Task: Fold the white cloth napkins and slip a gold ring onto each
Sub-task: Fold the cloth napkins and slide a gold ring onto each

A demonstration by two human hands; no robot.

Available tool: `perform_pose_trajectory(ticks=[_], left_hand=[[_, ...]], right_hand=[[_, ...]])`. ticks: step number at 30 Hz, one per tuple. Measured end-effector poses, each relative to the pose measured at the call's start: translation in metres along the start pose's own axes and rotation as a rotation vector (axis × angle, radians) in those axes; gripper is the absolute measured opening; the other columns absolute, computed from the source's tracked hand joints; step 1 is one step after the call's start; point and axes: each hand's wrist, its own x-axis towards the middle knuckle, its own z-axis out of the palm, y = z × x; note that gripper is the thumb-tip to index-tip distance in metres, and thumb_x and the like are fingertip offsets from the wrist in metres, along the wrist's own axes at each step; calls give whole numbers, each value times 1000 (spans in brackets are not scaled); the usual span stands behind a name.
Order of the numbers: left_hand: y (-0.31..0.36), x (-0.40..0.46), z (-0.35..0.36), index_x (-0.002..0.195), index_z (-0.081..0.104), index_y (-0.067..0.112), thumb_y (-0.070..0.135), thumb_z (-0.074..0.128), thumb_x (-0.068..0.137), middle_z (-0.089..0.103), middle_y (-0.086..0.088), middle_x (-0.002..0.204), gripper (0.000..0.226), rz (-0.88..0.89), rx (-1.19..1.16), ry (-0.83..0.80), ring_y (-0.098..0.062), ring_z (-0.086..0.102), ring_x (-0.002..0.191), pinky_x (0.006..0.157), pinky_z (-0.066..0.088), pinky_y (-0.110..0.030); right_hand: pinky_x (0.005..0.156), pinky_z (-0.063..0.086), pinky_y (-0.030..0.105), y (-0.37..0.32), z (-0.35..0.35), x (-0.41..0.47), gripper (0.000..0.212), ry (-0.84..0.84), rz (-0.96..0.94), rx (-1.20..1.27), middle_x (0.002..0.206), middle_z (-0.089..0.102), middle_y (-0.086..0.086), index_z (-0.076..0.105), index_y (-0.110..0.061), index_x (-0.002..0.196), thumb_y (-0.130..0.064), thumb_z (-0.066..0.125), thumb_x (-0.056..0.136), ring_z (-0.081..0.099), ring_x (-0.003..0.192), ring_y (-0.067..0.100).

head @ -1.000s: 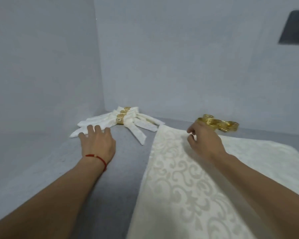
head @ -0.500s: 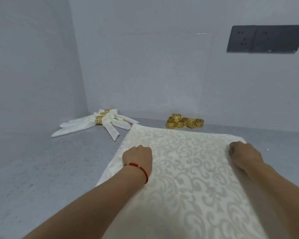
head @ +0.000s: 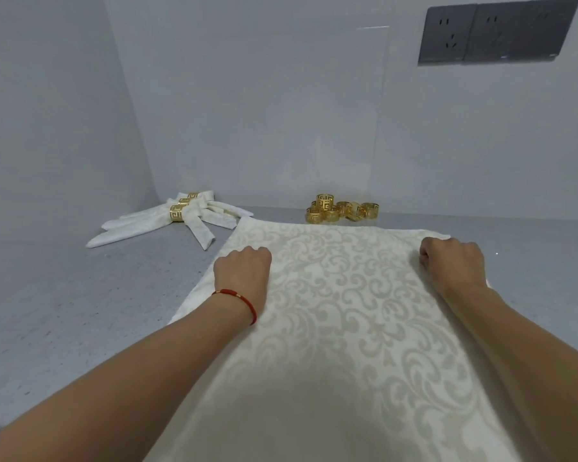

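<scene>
Counted one open napkin (head: 347, 311), spread flat on the grey table (head: 80, 311) under both hands. Counted three folded napkins (head: 154, 225), each with a gold band (head: 177, 213), well beyond the left hand (head: 242, 271) and to its left. Counted roughly seven loose rings (head: 341, 210), heaped just past the cloth's far edge, between the two hands and beyond them. Fingers curled under on the left hand and the right hand (head: 452, 261), knuckles up near the cloth's side edges; could not tell whether either pinched fabric. A second before, had the left hand flat by the folded pile and the right at the far corner.
</scene>
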Motion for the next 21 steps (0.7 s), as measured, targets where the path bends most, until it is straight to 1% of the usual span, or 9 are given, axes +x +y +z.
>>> perform_pose_trajectory(ticks=[2, 5, 7, 10, 12, 15, 17, 18, 21], left_hand=[[-1, 1, 3, 91, 39, 23, 11, 59, 88, 31, 4, 73, 23, 7, 3, 17, -22, 46, 78, 64, 30, -32], [-2, 1, 7, 88, 39, 23, 12, 59, 87, 30, 5, 69, 23, 23, 48, 68, -20, 43, 73, 61, 27, -32], [-5, 4, 11, 86, 37, 24, 14, 58, 88, 34, 6, 72, 24, 45, 76, 92, -20, 47, 78, 63, 29, -32], [-12, 7, 10, 83, 39, 23, 14, 58, 89, 47, 5, 83, 22, 84, 78, 112, -19, 54, 86, 62, 31, -32], [-16, 5, 8, 83, 42, 23, 18, 53, 93, 55, 4, 91, 15, 119, 7, 97, -19, 52, 84, 61, 32, -32], [-5, -12, -2, 86, 47, 22, 26, 47, 97, 56, 2, 91, 12, 156, -182, 158, -21, 53, 84, 61, 39, -34], [16, -33, -13, 92, 54, 21, 33, 46, 96, 56, 2, 95, 15, 203, -288, 142, -21, 52, 89, 70, 47, -37], [29, -46, -19, 95, 57, 23, 37, 45, 95, 57, 4, 97, 18, 228, -363, 103, -20, 51, 92, 76, 48, -38], [61, -93, -34, 100, 59, 30, 51, 50, 93, 57, 10, 103, 23, 348, -599, 12, -15, 48, 101, 90, 42, -37]], right_hand=[[66, 31, 33, 0, -1, 0, 13, 32, -19, 4, 67, 55, 0, 60, -17, 79, -5, 58, 82, 54, 67, 29], [66, 30, 34, 2, 0, 0, 13, 120, -13, 110, 66, 60, 5, 63, -12, 76, 0, 59, 80, 57, 66, 33], [64, 32, 36, 6, -2, 1, 12, 174, -25, 165, 64, 58, 7, 59, -8, 76, 3, 59, 80, 53, 63, 34], [56, 33, 36, 15, -9, -3, 12, 207, -110, 206, 64, 53, 8, 49, -6, 79, 4, 54, 82, 47, 58, 33], [54, 37, 35, 24, -16, -5, 10, 158, -152, 196, 72, 55, 7, 44, -10, 88, -2, 50, 88, 50, 60, 32], [61, 42, 36, 37, -29, -12, 10, 41, -169, 113, 86, 58, 7, 42, -17, 98, -8, 46, 96, 53, 69, 32], [67, 45, 36, 43, -41, -20, 9, -36, -150, 3, 91, 57, 7, 47, -17, 97, -9, 46, 96, 53, 76, 31], [70, 47, 35, 46, -49, -26, 10, -71, -132, -72, 92, 56, 6, 51, -18, 98, -8, 47, 95, 55, 79, 31], [74, 47, 33, 51, -74, -48, 18, -247, -89, -317, 89, 51, 0, 61, -19, 108, -10, 53, 94, 66, 96, 27]])
